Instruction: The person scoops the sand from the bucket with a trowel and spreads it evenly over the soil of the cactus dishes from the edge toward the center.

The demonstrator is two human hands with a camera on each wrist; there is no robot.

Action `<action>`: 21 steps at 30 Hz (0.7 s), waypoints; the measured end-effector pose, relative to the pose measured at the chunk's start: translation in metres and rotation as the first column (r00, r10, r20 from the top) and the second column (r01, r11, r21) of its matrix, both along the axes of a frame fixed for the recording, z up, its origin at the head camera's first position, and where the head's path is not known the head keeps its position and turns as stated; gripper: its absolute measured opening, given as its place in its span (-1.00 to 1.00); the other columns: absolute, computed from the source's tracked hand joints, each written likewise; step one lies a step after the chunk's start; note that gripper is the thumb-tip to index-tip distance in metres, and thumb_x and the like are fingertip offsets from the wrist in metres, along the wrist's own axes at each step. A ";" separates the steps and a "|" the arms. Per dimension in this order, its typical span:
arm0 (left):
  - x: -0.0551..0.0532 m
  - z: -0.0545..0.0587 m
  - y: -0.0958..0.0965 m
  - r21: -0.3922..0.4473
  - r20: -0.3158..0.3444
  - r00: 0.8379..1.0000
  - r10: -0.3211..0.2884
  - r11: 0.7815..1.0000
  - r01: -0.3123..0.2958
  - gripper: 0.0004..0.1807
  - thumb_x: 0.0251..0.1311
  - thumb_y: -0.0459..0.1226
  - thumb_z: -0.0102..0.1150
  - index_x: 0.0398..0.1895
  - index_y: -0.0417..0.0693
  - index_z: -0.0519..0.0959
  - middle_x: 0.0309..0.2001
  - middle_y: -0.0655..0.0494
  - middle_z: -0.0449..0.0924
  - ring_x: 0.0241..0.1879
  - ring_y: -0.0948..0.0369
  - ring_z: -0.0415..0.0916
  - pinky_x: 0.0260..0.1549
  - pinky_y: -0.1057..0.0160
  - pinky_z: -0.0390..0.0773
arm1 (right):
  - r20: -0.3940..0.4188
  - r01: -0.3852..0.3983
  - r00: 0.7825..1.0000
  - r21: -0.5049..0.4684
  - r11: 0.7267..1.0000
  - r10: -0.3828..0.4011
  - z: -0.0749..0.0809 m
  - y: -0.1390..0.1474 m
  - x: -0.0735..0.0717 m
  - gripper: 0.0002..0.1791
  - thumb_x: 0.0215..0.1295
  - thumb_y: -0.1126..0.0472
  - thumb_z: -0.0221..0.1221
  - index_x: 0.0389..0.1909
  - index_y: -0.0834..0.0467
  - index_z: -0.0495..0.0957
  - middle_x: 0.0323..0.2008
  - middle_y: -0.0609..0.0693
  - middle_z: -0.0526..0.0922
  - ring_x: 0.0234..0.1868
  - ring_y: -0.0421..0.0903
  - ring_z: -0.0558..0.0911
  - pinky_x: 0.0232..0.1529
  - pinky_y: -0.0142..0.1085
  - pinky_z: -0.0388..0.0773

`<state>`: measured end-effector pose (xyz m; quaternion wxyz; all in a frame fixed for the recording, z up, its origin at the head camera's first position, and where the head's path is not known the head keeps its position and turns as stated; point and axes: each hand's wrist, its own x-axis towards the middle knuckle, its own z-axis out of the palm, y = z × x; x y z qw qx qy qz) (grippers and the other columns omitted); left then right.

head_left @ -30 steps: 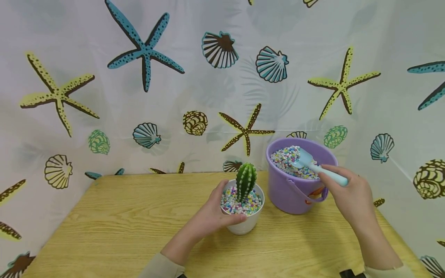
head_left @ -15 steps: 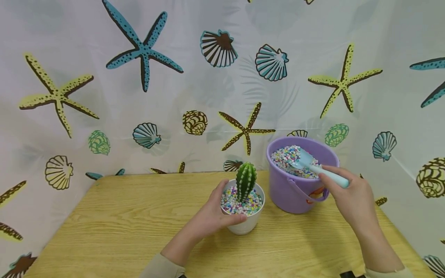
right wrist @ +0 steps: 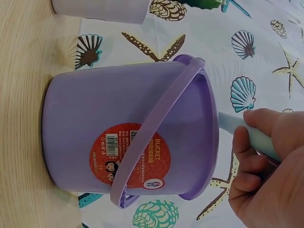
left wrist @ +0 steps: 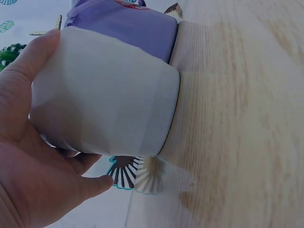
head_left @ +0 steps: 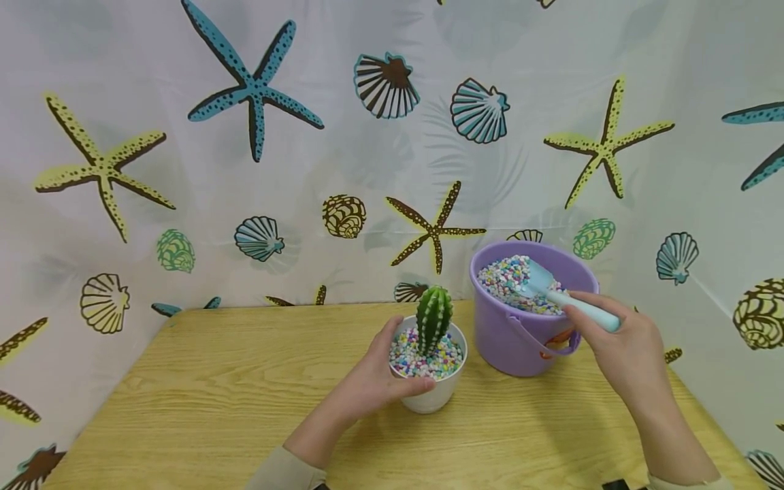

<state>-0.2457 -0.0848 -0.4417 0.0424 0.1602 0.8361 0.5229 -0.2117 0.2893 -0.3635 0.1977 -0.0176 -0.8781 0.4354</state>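
My left hand (head_left: 373,384) holds a white plant pot (left wrist: 109,90) from its left side, thumb and fingers spread round the wall near the rim. A ribbed green cactus (head_left: 433,320) stands upright in the pot among small multicoloured pellets (head_left: 422,364). Light blue and small, a shovel (head_left: 539,282) is gripped by its handle in my right hand (head_left: 625,340); its blade rests in the pellets inside a purple bucket (head_left: 514,344). In the right wrist view the fingers curl round the shovel handle (right wrist: 261,142), while the bucket wall hides the blade.
The bucket stands just right of and behind the pot on a wooden table (head_left: 233,388). Its handle (right wrist: 156,123) hangs down on the near side, across a red label (right wrist: 128,156). A curtain (head_left: 294,184) printed with starfish and shells surrounds the back and sides.
My right hand and the shovel handle have shifted very slightly to the right, with the blade staying in the pellets. The left hand and the pot keep their place.
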 end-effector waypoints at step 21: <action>0.001 0.002 0.000 0.010 0.005 1.000 -0.003 1.000 0.003 0.41 0.12 0.08 0.72 0.84 -0.02 -0.08 0.72 -0.25 0.04 0.64 -0.25 0.14 0.55 -0.39 0.19 | 0.027 -0.054 0.998 -0.054 0.997 0.056 0.005 0.003 0.015 -0.42 0.50 -0.30 0.36 0.38 -0.10 0.74 0.37 0.07 0.64 -0.33 -0.07 0.41 -0.52 -0.26 0.42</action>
